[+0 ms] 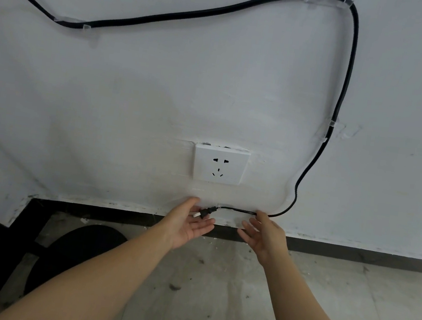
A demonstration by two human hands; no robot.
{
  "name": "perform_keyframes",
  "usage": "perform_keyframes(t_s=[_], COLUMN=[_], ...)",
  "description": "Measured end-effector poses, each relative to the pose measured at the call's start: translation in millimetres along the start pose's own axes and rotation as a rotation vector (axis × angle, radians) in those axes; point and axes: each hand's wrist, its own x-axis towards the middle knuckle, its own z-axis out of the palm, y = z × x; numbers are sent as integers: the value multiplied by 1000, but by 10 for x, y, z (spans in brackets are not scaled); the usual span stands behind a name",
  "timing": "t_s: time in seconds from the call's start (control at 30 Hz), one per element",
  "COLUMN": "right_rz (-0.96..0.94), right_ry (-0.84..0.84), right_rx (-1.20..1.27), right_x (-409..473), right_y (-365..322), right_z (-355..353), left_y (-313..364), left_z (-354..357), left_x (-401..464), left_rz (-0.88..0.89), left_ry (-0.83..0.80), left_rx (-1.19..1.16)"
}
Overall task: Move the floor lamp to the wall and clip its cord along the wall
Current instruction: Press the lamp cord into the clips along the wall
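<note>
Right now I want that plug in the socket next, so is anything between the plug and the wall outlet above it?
Nothing visible. The plug lies by the left hand, just below the outlet, with only bare white wall between them. The outlet's slots look empty. The right hand touches the cord beside it.
</note>
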Motion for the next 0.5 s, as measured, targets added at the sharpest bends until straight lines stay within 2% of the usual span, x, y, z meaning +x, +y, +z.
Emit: perform_keyframes(t_s=[0.5], right_rz=[16], right_ry=[-58], right_rx=[-19], right_x=[-29], right_y=[-31], right_z=[10], left_y=[-9], left_z=[21], left_x=[6], left_rz=[-5], left_ry=[21], left_rx=[-36])
